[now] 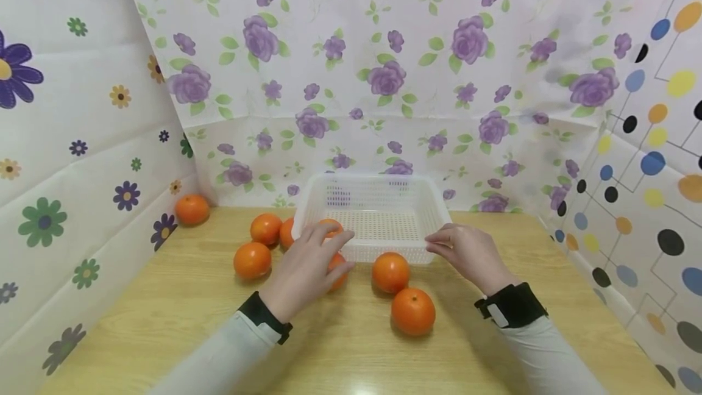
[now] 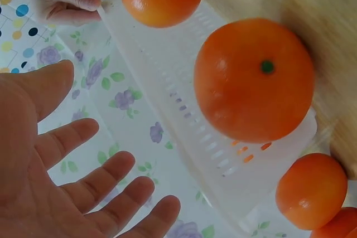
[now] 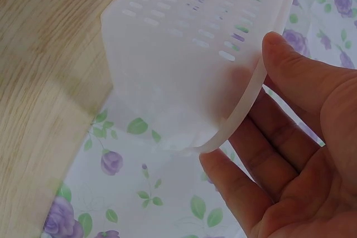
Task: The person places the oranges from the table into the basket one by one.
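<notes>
A white perforated plastic basket (image 1: 378,252) stands at the back of the table, one orange (image 1: 331,224) showing inside its left end. My right hand (image 1: 466,252) pinches the rim at the front right corner, thumb on one side and fingers on the other in the right wrist view. Over the basket's left front corner, my left hand (image 1: 304,267) has its fingers spread and holds nothing. Partly hidden behind it is an orange (image 1: 338,273) in front of the basket. Two more oranges, one (image 1: 390,272) near the basket and one (image 1: 414,312) closer to me, lie between the hands.
Left of the basket several oranges sit on the wooden table (image 1: 181,322), among them one (image 1: 253,261) beside my left hand. Another orange (image 1: 192,209) lies in the far left corner. Flower-printed cloth (image 1: 356,78) hangs right behind the basket, with patterned cloths along both sides.
</notes>
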A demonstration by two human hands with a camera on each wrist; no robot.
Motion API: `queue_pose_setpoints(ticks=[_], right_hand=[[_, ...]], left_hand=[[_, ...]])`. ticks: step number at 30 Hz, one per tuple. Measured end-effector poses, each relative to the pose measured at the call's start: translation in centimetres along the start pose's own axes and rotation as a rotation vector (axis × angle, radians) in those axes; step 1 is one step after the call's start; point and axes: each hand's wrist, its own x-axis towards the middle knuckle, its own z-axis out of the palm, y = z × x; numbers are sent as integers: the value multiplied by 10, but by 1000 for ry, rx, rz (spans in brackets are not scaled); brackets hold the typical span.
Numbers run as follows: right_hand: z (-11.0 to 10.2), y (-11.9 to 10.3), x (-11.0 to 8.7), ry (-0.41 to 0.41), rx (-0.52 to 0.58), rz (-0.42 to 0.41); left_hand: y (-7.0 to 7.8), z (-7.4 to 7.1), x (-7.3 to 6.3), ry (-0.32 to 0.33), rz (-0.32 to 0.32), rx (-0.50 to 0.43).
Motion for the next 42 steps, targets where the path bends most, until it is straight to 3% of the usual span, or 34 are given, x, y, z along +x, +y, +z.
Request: queue_pose_setpoints(ticks=[11,19,29,42], right_hand=[[0,-1,0,8,-1,-11],[1,-1,0,10,-1,-14],[0,-1,0,12,-1,-16],[1,-1,-2,30,-4,-26]], left_hand=[[7,8,-16,-56,-12,72],[8,13,-25,-52,3,65],[9,16,-28,-30,39,99],[7,18,-30,-71,-3,65]])
